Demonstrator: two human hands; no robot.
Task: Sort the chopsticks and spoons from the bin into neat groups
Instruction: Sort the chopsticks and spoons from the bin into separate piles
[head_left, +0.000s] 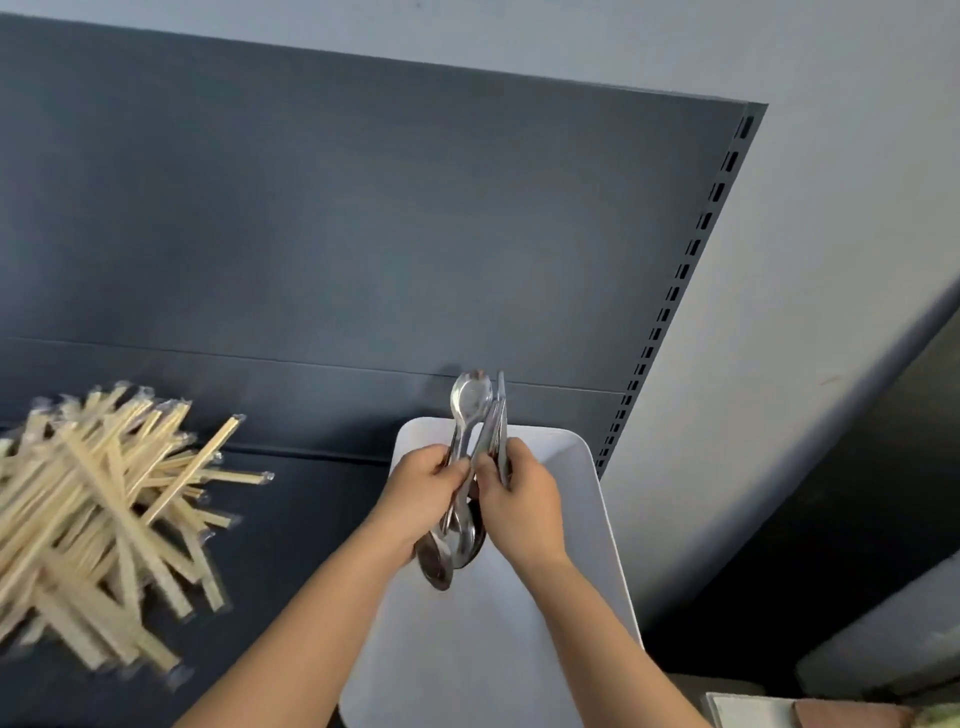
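Spoons (470, 400), a bunch too overlapped to count, are gripped over the one white bin (563, 457) at the right edge of the shelf (311, 493). The left hand (421, 493) and right hand (524, 499) curl their fingers (456, 468) round them. One chopsticks (104, 509) heap lies at the left edge.

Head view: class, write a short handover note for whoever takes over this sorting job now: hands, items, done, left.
Left hand and right hand: both grip one bundle of metal spoons, held above the white bin.
Chopsticks: wrapped, in a loose criss-cross heap on the dark shelf, left of the bin.
Done: chopsticks and spoons are apart; no loose pieces show in the bin's visible part.
Left: square up the spoons, set them down as a group; straighten the chopstick heap.
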